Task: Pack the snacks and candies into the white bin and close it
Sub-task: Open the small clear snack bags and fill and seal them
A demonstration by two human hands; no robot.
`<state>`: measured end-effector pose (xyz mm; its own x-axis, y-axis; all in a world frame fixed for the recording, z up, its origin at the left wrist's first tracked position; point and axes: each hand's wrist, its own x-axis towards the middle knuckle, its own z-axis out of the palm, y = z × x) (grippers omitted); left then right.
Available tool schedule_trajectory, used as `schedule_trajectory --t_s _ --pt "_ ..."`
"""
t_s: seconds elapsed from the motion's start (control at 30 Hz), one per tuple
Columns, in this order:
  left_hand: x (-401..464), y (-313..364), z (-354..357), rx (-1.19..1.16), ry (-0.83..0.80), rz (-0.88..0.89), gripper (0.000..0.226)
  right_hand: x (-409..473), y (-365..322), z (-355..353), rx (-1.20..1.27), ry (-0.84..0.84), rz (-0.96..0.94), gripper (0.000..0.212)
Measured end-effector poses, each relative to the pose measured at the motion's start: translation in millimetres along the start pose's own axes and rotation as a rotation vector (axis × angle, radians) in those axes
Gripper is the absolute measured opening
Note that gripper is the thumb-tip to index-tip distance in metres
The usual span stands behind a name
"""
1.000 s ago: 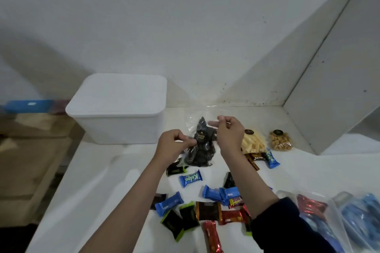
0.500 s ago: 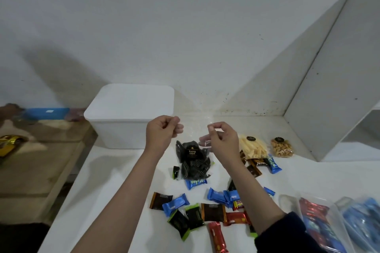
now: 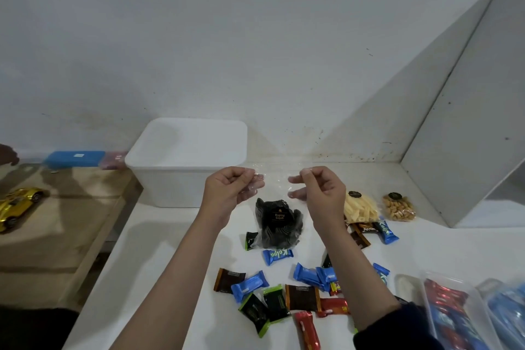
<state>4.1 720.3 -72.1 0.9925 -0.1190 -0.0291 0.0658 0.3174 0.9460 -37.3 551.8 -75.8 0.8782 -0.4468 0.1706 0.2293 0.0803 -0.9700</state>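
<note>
A clear bag of black snacks [image 3: 277, 224] hangs between my hands, its transparent top stretched from my left hand [image 3: 228, 192] to my right hand [image 3: 322, 193]. Both hands pinch that top edge above the white counter [image 3: 170, 250]. The white bin [image 3: 186, 162] stands behind my left hand with its lid on. A bag of pale sticks [image 3: 360, 209] and a bag of nuts [image 3: 397, 207] lie right of my right hand. Several small wrapped candies in blue [image 3: 277, 255], black, brown and red lie on the counter under my forearms.
Two clear trays of red [image 3: 451, 312] and blue wrapped sweets sit at the bottom right corner. A wooden table [image 3: 56, 221] to the left holds a gold toy car [image 3: 17, 204] and a blue box [image 3: 74, 158]. Walls close off the back and right.
My hands have risen and spread apart, pulling the bag's clear top wide, and the black snack bag hangs lower between them. The view has tilted upward.
</note>
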Motion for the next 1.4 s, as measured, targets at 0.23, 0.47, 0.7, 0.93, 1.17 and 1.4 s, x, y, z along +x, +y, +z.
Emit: schedule_trajectory --t_s 0.23,0.47,0.7,0.93,1.17,1.4 --pt "10.2 -5.0 10.7 0.108 -0.027 0.029 0.012 7.9 1.8 1.7 0.070 0.078 -0.025 0.017" --pt "19.6 -10.1 15.7 0.257 0.030 0.129 0.023 13.0 10.8 7.4 0.068 0.016 0.033 0.021" --pt "19.9 -8.6 9.5 0.239 0.012 0.123 0.023 13.7 15.0 12.3 0.012 -0.059 0.012 0.018" --pt "17.3 -7.1 10.6 0.130 -0.012 0.057 0.013 15.5 11.8 15.6 0.068 -0.053 0.045 0.020" --pt "13.6 -9.0 11.7 0.253 0.010 0.173 0.021 8.2 9.0 16.2 0.165 -0.154 0.127 0.019" --pt "7.7 -9.9 13.4 0.248 0.015 0.179 0.019 4.7 3.6 19.0 0.147 -0.131 0.107 0.015"
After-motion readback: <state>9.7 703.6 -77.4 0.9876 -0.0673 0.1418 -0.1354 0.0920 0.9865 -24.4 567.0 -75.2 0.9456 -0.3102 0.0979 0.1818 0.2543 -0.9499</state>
